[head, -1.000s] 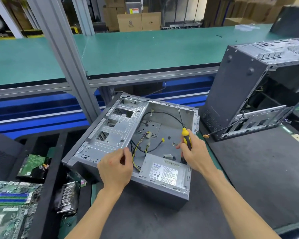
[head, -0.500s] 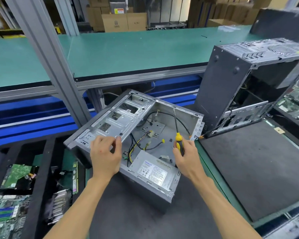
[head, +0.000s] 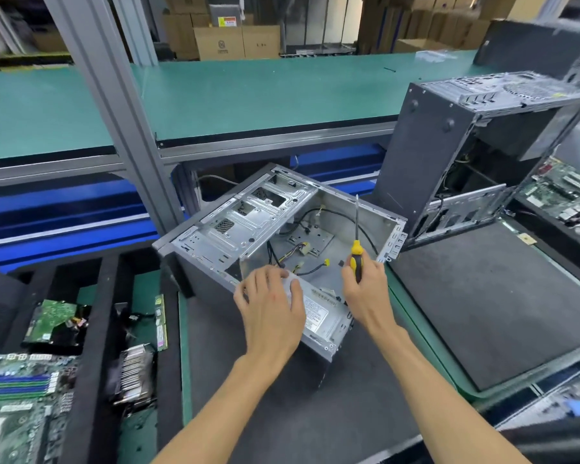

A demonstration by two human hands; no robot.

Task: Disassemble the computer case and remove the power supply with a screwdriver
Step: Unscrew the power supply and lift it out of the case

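An open grey computer case (head: 248, 226) lies on its side on a dark mat, its inside facing up. The silver power supply (head: 322, 316) with a white label sits in the case's near corner, loose cables behind it. My left hand (head: 268, 306) lies flat on top of the power supply with fingers spread. My right hand (head: 365, 289) grips the yellow-and-black screwdriver (head: 356, 256) by its handle, shaft pointing up over the case's interior, just right of the power supply.
A second, dark computer case (head: 449, 155) stands upright at the right rear on another mat (head: 499, 296). Black foam trays at the left hold a motherboard (head: 14, 396), a heatsink (head: 134, 373) and a hard drive (head: 51, 319). A metal post (head: 114, 105) rises behind the case.
My left hand has moved from the case's drive-bay edge to the top of the power supply. The case has turned a little and my right hand has stayed on the screwdriver.
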